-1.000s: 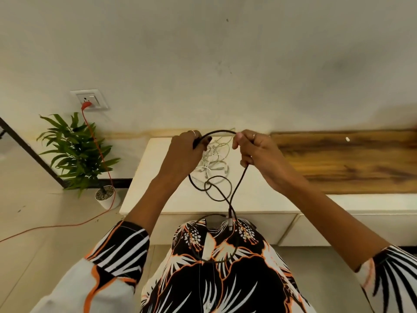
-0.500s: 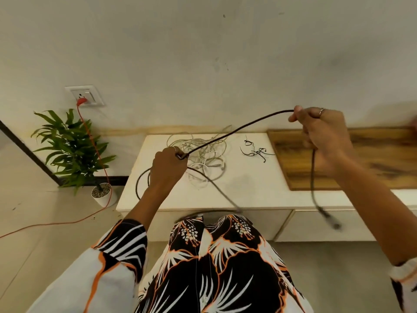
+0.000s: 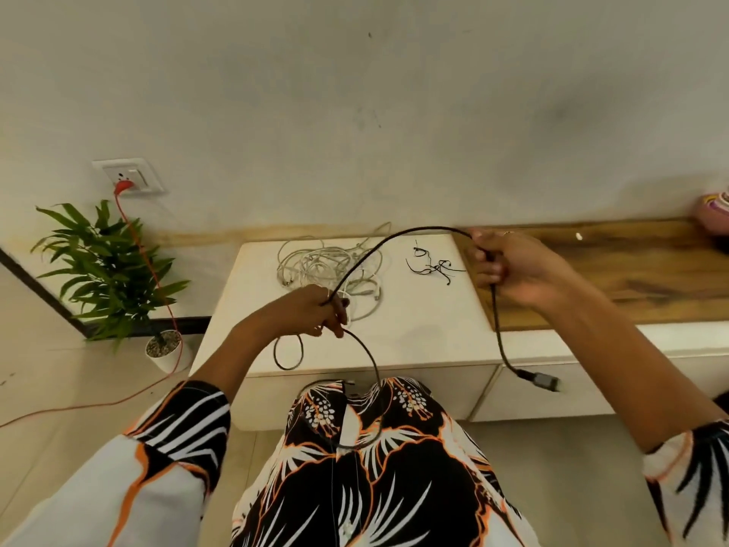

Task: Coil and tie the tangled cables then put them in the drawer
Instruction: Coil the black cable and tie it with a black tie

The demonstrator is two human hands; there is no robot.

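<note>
A black cable (image 3: 394, 240) arches in the air between my two hands. My left hand (image 3: 311, 311) is closed on it above the white cabinet top (image 3: 426, 333), with a small loop (image 3: 288, 353) and a longer slack length hanging below it. My right hand (image 3: 513, 270) grips the cable further along, and its plug end (image 3: 542, 380) dangles beneath in front of the drawer fronts (image 3: 536, 392). A tangle of white cables (image 3: 327, 266) lies on the cabinet behind my left hand. Small black ties (image 3: 432, 266) lie to its right.
A brown wooden board (image 3: 631, 278) covers the cabinet top on the right, with a pink object (image 3: 716, 213) at its far end. A potted plant (image 3: 106, 270) stands on the floor at left. An orange cord (image 3: 157, 286) runs from the wall socket (image 3: 128, 177) across the floor.
My hands first spread apart, stretching the black cable out. Since half a second ago my right hand has come back inward and lower, and the plug end swings below it.
</note>
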